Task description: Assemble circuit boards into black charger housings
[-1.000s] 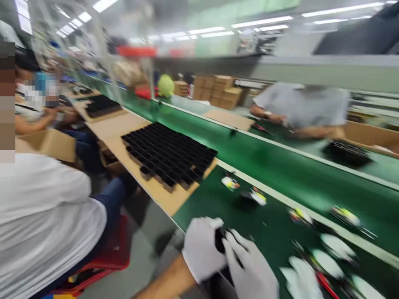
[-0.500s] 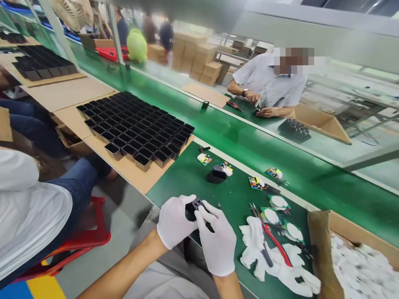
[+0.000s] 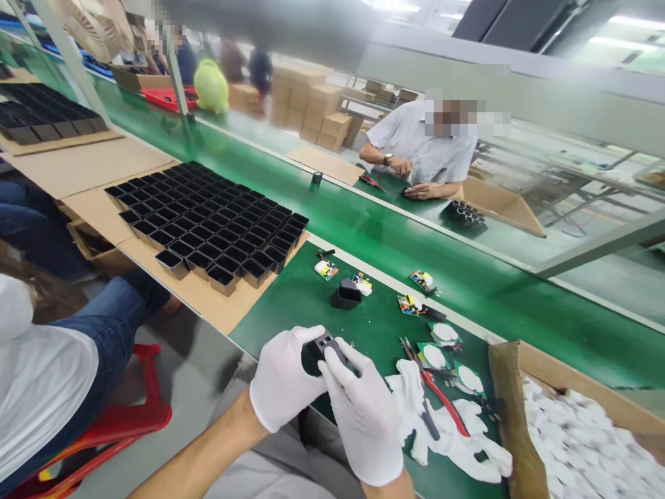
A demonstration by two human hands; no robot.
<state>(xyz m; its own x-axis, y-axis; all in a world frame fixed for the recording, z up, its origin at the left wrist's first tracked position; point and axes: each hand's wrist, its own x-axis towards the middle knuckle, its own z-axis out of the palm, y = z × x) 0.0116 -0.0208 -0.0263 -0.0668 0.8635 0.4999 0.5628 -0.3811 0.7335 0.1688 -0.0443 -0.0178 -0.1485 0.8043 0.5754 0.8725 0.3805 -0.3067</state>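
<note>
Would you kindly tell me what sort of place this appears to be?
Most likely an electronics assembly workshop: there are rows of open black cases, small circuit boards lying near pliers, and a co-worker across a long green strip.

One camera, worn on the person's head, looks forward and down, past the lap (image 3: 280,468), to the green bench (image 3: 273,305). The left hand (image 3: 285,378) and right hand (image 3: 364,416) are close by, just below the middle of the view. The view leans, so the belt (image 3: 374,223) slants from upper left to lower right. Black cups (image 3: 218,215) lie farther off at left; a co-worker (image 3: 423,145), farther still, is beyond the belt.
</note>
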